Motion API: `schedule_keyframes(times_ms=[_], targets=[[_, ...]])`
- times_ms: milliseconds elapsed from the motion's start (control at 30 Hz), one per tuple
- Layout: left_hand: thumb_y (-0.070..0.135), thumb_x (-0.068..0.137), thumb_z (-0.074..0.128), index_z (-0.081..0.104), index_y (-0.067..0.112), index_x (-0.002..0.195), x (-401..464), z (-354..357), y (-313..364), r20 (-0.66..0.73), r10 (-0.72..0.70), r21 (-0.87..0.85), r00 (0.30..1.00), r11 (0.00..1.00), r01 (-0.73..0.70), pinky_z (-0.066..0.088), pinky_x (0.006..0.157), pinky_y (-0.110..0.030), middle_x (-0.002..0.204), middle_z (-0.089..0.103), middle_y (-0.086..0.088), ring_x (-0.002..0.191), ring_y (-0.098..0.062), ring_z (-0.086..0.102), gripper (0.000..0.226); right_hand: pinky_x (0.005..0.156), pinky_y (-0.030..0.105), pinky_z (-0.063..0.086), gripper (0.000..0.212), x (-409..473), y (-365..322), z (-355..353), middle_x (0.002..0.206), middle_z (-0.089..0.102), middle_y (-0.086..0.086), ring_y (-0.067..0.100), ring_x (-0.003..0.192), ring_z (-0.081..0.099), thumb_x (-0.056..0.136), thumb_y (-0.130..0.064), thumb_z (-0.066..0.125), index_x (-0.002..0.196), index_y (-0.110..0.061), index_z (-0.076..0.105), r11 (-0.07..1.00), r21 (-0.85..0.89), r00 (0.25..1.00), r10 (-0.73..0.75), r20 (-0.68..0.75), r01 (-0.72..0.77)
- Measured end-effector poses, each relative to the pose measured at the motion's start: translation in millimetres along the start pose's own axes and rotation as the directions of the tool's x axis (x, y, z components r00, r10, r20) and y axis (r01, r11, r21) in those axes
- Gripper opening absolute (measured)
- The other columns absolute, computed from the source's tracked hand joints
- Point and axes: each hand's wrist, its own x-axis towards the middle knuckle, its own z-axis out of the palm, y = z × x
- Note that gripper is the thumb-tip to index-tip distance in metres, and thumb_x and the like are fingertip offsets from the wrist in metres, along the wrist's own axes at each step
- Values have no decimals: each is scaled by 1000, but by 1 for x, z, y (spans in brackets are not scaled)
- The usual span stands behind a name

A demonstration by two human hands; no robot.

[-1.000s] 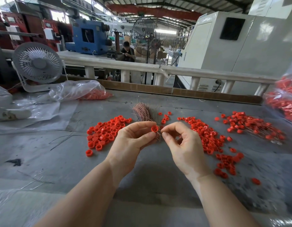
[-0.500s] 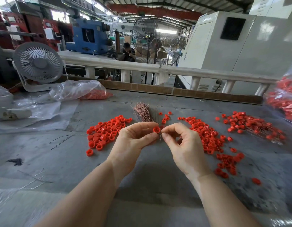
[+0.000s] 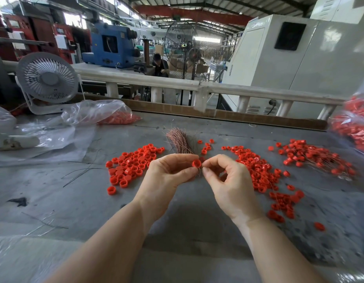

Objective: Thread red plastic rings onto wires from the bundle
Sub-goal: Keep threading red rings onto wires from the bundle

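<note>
One red ring (image 3: 196, 163) pinched at fingertip height above the table, open end toward camera. Copper wire bundle (image 3: 179, 141) fans upward just behind it. Loose rings in heaps — left pile (image 3: 132, 166), right pile (image 3: 262, 172) — threaded ones far right (image 3: 315, 158).

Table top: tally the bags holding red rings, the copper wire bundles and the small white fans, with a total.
Bags holding red rings: 2
Copper wire bundles: 1
Small white fans: 1
Total: 4
</note>
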Motion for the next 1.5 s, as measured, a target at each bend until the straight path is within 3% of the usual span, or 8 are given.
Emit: schedule_keyframes(times_ms=[300,433,533,700,833,1500], targets=[[-10,73,65,71,8,87,-1,1,1,0,-15,-5,1000,1000,15,55,73,-20,79,73,-5,76,-14,68,23,56,7,36,21,0,-1,0,60,56,-15,-1,59,52,78,-1,68,70,-20,64,999,-29,1000,22,14,-21],[6,64,66,75,9,80,1,1,3,30,-129,-186,991,974,133,55,68,-19,79,73,-9,73,-14,69,19,56,11,37,19,0,0,0,60,56,-14,3,57,51,80,-3,67,71,-20,64,998,-37,999,51,15,-50],[5,73,59,76,8,77,2,-1,4,59,-180,-257,982,948,189,55,66,-19,80,73,-11,73,-14,70,18,58,19,41,18,0,1,0,62,57,-13,4,57,50,80,-4,67,72,-20,64,997,-40,998,60,12,-60],[5,69,59,76,8,75,1,1,5,45,-181,-283,982,941,186,55,64,-19,77,72,-11,72,-14,70,19,58,13,37,20,1,2,1,65,60,-10,3,59,50,80,-4,67,72,-21,64,997,-35,997,73,15,-73],[-5,80,53,75,7,73,1,1,5,18,-186,-293,982,938,183,55,61,-18,73,72,-11,68,-14,69,26,59,10,36,17,0,1,1,66,61,-8,4,60,51,80,-3,67,73,-18,65,997,-42,998,67,2,-67],[-10,86,47,68,-1,87,2,3,5,21,-224,-324,974,920,219,56,62,-19,73,71,-13,66,-14,69,23,57,10,36,18,0,1,0,64,60,-8,4,61,52,79,-2,66,72,-18,64,998,-14,998,55,-9,-55]])
